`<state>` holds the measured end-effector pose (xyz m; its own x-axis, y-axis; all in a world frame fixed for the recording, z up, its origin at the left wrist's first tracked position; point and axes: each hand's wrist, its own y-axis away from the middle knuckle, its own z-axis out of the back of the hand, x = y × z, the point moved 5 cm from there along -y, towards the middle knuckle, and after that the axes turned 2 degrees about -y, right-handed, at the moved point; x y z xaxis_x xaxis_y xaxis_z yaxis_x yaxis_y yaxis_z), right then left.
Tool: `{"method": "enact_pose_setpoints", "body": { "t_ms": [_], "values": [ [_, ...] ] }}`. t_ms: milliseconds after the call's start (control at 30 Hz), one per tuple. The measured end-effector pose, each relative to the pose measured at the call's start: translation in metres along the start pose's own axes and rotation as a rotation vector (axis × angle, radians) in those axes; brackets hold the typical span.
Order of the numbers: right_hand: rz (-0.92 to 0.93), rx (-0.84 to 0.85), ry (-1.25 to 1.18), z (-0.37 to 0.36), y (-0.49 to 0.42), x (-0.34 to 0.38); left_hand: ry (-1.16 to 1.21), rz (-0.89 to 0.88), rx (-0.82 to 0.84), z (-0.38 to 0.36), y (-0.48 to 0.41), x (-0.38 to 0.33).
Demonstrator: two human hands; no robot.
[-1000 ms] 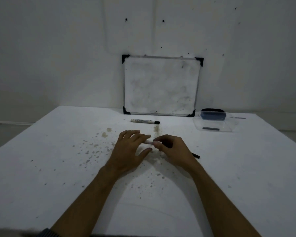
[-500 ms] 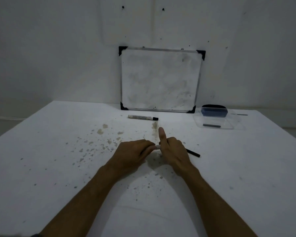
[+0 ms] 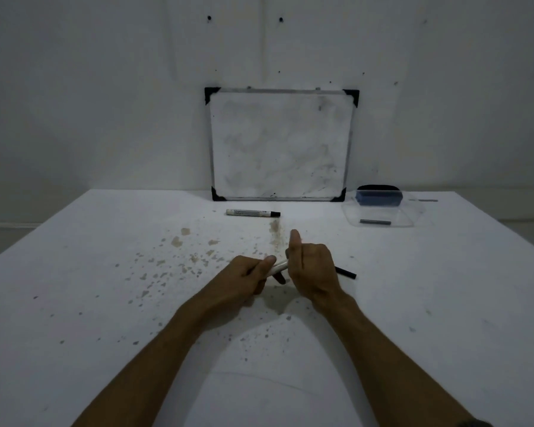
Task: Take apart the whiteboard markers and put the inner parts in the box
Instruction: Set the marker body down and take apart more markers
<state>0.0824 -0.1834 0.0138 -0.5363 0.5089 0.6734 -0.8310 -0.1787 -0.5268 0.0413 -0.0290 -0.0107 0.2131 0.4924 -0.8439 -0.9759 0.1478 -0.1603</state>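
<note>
- Whiteboard marker (image 3: 278, 267): in the head view we hold its white barrel just above the worktop (image 3: 105, 272), between both hands, so each end can be pulled against the other.
- Our left hand (image 3: 244, 280) has its fingers clenched on the barrel; our right hand (image 3: 312, 269) grips the other end, thumb raised.
- A black rod (image 3: 346, 272) shows beyond the right hand; whether it is held, we cannot tell.
- The box (image 3: 383, 215) sits well apart at the right rear, one dark inner part (image 3: 375, 222) already inside.
- A second marker (image 3: 252, 213) waits near the whiteboard (image 3: 279, 143).

Marker (image 3: 278, 267) mostly hidden inside both hands; ends unseen.
</note>
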Motion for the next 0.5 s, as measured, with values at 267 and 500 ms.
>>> {"method": "enact_pose_setpoints", "body": {
  "t_ms": [267, 500],
  "values": [
    [-0.38, 0.083, -0.002, -0.011, 0.0, -0.024, -0.464, -0.491, -0.321, 0.016, 0.0, -0.014],
    [-0.004, 0.034, -0.075, -0.005, 0.001, -0.004, -0.073, -0.209, -0.044, 0.018, -0.001, -0.007]
  ]
}}
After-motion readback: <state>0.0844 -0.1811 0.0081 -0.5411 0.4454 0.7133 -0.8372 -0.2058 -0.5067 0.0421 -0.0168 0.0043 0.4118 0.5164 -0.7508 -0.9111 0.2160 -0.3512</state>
